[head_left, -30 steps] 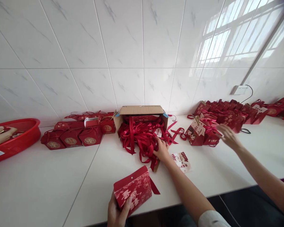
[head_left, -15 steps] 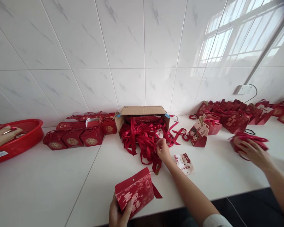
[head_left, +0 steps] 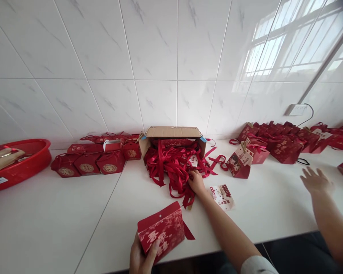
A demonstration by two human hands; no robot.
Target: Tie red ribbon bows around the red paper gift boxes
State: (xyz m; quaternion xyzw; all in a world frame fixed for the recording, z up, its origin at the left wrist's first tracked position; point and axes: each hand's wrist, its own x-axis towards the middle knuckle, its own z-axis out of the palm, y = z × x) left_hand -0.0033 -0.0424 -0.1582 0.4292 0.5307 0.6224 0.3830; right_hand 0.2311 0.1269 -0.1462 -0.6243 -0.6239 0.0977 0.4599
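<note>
My left hand (head_left: 141, 258) is at the near table edge, closed on a flat folded red gift box (head_left: 161, 231) with a printed pattern. My right hand (head_left: 196, 182) reaches forward into a heap of red ribbons (head_left: 174, 165), its fingers curled into the strands at the heap's near edge. The ribbons spill out of an open cardboard box (head_left: 173, 133) that lies on its side against the wall. A printed paper tag (head_left: 223, 195) lies just right of my right wrist.
Finished red gift boxes stand in rows at the back left (head_left: 87, 163) and back right (head_left: 280, 140). One box with a cartoon tag (head_left: 240, 163) stands alone. A co-worker's open hand (head_left: 316, 180) hovers at the right. Another person's hand (head_left: 1, 158) rests in a red basin (head_left: 23, 167).
The co-worker's hand on the right picked a red box from the row, carried it rightward, and is now open and empty. My right hand stayed in the ribbons; my left kept the folded box.
</note>
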